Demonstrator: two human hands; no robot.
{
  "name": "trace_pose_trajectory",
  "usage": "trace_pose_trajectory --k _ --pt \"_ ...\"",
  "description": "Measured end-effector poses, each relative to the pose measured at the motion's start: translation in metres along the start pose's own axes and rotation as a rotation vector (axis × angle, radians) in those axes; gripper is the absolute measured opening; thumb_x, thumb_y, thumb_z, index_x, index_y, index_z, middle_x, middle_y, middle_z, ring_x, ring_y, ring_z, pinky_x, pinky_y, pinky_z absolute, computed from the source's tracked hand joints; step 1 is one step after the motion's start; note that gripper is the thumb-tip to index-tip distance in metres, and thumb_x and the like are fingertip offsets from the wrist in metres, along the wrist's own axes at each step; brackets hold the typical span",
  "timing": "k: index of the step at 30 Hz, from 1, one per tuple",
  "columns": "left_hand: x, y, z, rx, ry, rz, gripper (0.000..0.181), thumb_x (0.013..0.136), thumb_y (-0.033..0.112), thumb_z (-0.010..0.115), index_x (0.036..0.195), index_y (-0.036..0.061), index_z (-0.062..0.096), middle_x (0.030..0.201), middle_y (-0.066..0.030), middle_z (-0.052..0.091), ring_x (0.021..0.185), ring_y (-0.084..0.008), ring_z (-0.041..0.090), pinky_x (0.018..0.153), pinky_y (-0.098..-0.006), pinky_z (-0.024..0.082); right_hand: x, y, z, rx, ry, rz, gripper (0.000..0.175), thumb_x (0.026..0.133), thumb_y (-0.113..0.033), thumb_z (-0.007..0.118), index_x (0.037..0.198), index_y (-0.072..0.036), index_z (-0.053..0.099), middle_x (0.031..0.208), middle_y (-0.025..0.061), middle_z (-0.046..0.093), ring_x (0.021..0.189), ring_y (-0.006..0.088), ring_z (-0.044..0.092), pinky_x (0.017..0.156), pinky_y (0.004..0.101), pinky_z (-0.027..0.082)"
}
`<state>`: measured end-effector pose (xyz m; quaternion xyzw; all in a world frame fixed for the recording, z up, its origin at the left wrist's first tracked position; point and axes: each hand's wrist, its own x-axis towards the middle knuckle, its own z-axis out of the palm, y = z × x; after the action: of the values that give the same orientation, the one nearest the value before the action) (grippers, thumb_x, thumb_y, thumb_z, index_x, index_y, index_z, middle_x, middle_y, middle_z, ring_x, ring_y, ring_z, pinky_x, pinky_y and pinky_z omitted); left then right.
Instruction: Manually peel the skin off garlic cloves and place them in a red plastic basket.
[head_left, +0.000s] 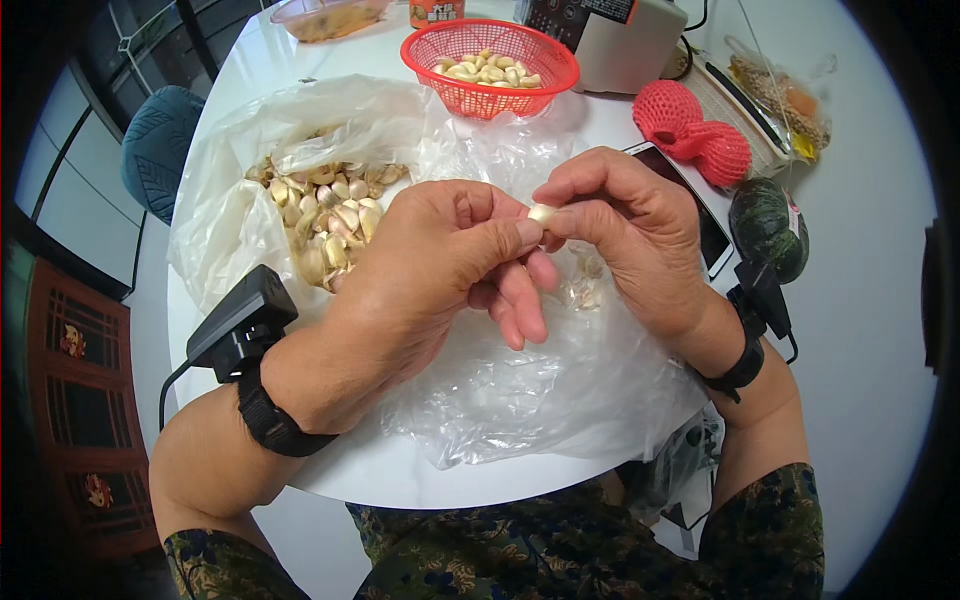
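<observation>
A pale, peeled-looking garlic clove (541, 214) is pinched between the fingertips of both hands above the table. My left hand (465, 247) grips its lower left side with thumb and forefinger, the other fingers loosely curled below. My right hand (637, 232) has its thumb and forefinger on the clove's right side. Left of my hands, unpeeled garlic cloves (341, 217) lie in an open white plastic bag (225, 202). Beneath my hands spreads a clear plastic bag (517, 397) with some garlic skins (585, 281) on it. A red plastic basket (487, 105) beyond holds peeled cloves (491, 69).
At right lie a smartphone (712, 225), partly behind my right hand, red foam fruit nets (694, 135) and a dark green squash (769, 229). A grey-white appliance (622, 52) stands behind, near a plastic container (330, 19). The white table's (390, 480) curved edge is before me.
</observation>
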<state>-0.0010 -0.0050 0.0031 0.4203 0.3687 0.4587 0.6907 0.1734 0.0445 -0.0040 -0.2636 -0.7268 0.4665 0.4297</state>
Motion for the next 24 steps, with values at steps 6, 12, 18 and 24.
trace_pose_trajectory --k 6,12,18,24 --pt "-0.0006 0.001 -0.0001 0.12 0.067 -0.012 0.018 0.092 0.014 0.053 0.087 -0.0035 0.056 0.072 -0.0105 0.064 0.048 -0.0149 0.06 0.044 -0.0233 0.048 -0.0004 0.0018 -0.0006 -0.096 -0.038 -0.063 0.006 0.078 0.002 0.061 0.084 0.004 0.062 0.08 0.0064 0.059 0.069 0.0104 0.058 0.061 0.0227 0.05" --pt "0.0004 -0.001 0.0018 0.193 0.08 0.004 0.014 0.092 0.008 0.048 0.09 -0.0046 0.053 0.072 -0.0121 0.062 0.05 -0.017 0.062 0.045 -0.0243 0.049 -0.0011 0.0037 0.0015 -0.137 -0.029 -0.05 0.005 0.077 0.004 0.06 0.082 0.004 0.061 0.078 0.006 0.058 0.067 0.0098 0.057 0.059 0.0225 0.048" --pt "0.0 0.0027 0.0024 0.298 0.101 0.001 0.012 0.09 0.008 0.05 0.088 -0.0037 0.052 0.067 -0.0115 0.061 0.047 -0.0166 0.06 0.042 -0.0234 0.047 -0.0006 0.0031 -0.0015 -0.259 -0.065 -0.172 0.006 0.076 0.005 0.06 0.081 0.003 0.061 0.075 0.0062 0.057 0.065 0.011 0.056 0.059 0.023 0.046" --pt "0.0011 0.0033 -0.001 0.308 0.079 -0.024 0.013 0.086 0.01 0.056 0.08 -0.0011 0.052 0.059 -0.0091 0.059 0.041 -0.0143 0.057 0.038 -0.0212 0.042 -0.0034 0.0001 -0.0022 -0.314 -0.094 -0.213 0.007 0.077 0.005 0.06 0.083 0.003 0.062 0.076 0.0063 0.057 0.065 0.0114 0.057 0.06 0.0233 0.048"
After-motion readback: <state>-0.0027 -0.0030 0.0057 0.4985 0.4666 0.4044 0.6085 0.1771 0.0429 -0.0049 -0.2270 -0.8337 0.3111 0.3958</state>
